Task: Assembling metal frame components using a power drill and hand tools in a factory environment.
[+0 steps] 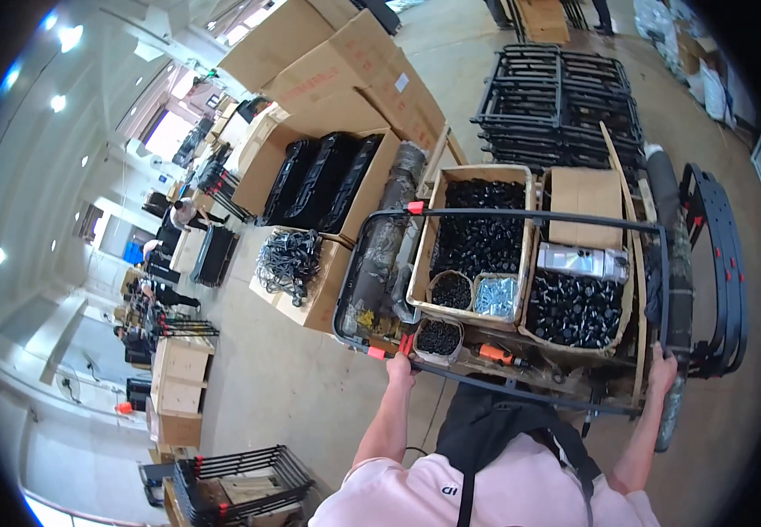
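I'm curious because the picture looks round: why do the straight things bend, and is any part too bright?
Head view: it is a fisheye picture, so straight edges like the black frame bow toward the dark rim; ceiling lights and windows glare white at the left; the middle is sharp, including the left hand and right hand gripping the frame.

A metal frame (521,220) lies over the parts boxes (479,237), stacked frames (565,97) behind them, cartons (345,70) to their left.

Wooden workbench (635,290) crowded with stock, large cardboard box of black parts (479,233), second box of black parts (573,309) with a silver packet on top, small round tubs (439,338) — orange-handled tool (496,354) at the near edge, concrete floor (292,386) under it.
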Motion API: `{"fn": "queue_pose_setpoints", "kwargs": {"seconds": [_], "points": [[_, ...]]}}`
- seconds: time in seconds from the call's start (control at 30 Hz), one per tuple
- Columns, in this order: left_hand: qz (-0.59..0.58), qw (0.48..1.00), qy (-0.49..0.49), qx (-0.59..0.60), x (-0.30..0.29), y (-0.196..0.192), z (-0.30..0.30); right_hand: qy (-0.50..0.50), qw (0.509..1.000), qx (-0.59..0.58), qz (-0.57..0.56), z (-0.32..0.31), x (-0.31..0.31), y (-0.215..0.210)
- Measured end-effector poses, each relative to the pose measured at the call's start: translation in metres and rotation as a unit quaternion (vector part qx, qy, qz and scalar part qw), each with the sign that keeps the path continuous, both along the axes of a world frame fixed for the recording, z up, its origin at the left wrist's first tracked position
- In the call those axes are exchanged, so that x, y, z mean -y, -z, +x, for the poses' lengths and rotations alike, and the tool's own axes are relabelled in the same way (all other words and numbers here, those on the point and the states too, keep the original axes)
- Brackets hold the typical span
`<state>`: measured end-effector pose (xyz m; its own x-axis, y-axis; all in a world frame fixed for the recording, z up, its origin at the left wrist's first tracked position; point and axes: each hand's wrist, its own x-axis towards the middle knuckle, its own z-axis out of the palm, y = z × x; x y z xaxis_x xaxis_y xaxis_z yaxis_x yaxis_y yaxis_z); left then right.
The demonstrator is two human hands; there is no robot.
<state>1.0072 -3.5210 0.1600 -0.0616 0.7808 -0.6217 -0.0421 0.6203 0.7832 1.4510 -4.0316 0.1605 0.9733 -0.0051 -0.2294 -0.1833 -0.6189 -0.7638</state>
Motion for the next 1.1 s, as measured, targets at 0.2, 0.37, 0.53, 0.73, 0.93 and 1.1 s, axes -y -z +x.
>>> {"fn": "queue_pose_setpoints", "kwargs": {"seconds": [0.2,0.37,0.53,0.73,0.93,1.1], "points": [[-0.024,0.998,0.051,-0.016,0.028,0.001,0.015,0.032,0.995,0.017,-0.089,0.022,0.043,-0.013],[0.022,0.994,0.061,-0.084,0.033,0.005,0.022,0.012,0.995,0.023,-0.1,0.038,0.046,0.011],[-0.072,0.807,0.436,-0.393,0.017,-0.054,0.016,0.043,0.993,0.018,-0.105,0.022,0.042,-0.006],[0.314,0.665,0.499,-0.458,0.022,-0.118,0.075,-0.02,0.929,0.297,-0.221,-0.013,0.006,-0.068],[0.478,0.59,0.635,-0.143,0.085,-0.079,0.226,-0.231,0.948,0.185,-0.117,-0.029,-0.103,-0.089],[0.564,0.311,0.719,-0.261,0.106,-0.001,0.297,-0.375,0.903,0.132,-0.164,-0.03,-0.17,-0.015]]}}
